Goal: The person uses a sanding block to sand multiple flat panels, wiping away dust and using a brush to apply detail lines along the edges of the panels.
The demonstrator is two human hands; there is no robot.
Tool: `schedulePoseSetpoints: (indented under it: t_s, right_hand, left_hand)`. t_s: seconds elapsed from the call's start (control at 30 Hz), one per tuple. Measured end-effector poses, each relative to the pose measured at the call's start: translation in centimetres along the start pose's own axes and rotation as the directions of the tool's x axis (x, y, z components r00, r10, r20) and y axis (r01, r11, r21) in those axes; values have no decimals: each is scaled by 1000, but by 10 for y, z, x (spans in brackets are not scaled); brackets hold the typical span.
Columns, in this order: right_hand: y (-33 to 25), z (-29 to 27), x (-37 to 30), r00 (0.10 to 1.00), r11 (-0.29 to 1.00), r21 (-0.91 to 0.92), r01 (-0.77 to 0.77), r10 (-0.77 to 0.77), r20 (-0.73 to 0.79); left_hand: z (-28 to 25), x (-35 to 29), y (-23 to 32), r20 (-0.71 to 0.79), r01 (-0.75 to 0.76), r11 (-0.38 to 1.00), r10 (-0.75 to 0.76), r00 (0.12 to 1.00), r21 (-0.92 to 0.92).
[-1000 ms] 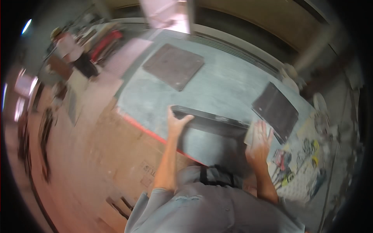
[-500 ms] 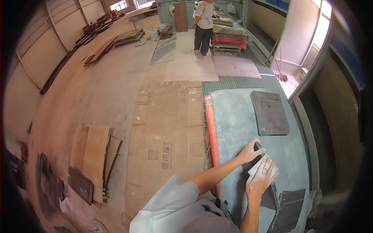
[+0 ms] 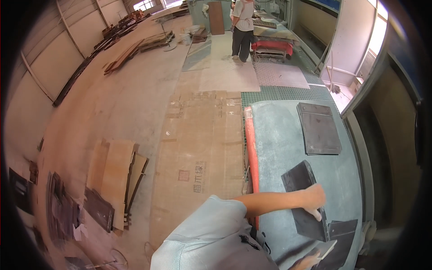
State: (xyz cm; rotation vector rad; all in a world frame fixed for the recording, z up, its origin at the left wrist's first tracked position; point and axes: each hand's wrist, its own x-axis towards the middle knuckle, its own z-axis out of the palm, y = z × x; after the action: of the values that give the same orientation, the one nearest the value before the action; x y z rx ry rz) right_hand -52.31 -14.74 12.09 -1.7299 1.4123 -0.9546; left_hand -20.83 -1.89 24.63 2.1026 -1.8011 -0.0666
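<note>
A dark rectangular panel [image 3: 299, 180] lies at a slant on the grey-blue covered table [image 3: 274, 135], one long edge tipped toward the right. My left hand [image 3: 313, 199] reaches across it and is closed on that right edge, thumb pointing down; its fingertips are hidden. Low in the picture, my right hand [image 3: 308, 261] grips a thin pale pad [image 3: 327, 249], partly blurred. Beneath and beside that pad are other dark panels [image 3: 344, 231] at the table's near right corner.
Farther up the table sits a stack of dark panels [image 3: 320, 129]. A red rolled edge [image 3: 252, 153] runs along the table's left side. Flattened cardboard [image 3: 202, 144] covers the floor there, with leaning boards [image 3: 112, 180] beyond. Another person [image 3: 243, 29] stands at a far table.
My right hand has come off the panel with the pad and moved down toward me. My left hand has shifted from the panel's far end to its right edge.
</note>
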Motion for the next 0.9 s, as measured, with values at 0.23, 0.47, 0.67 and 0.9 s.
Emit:
schedulePoseSetpoints:
  t_s: [0.23, 0.47, 0.67, 0.9]
  right_hand:
    - [80, 91, -40, 918, 840, 371, -396, 357, 172]
    - [36, 52, -40, 963, 910, -326, 257, -212, 166]
    - [68, 96, -49, 873, 917, -49, -396, 393, 290]
    - [-106, 12, -36, 976, 874, 465, 144, -203, 78]
  left_hand:
    - [31, 24, 27, 75, -72, 994, 65, 995, 82]
    - [-4, 24, 25, 269, 35, 998, -50, 962, 60]
    - [22, 36, 25, -1, -99, 994, 99, 995, 53]
    - [19, 34, 29, 59, -117, 978, 108, 992, 173]
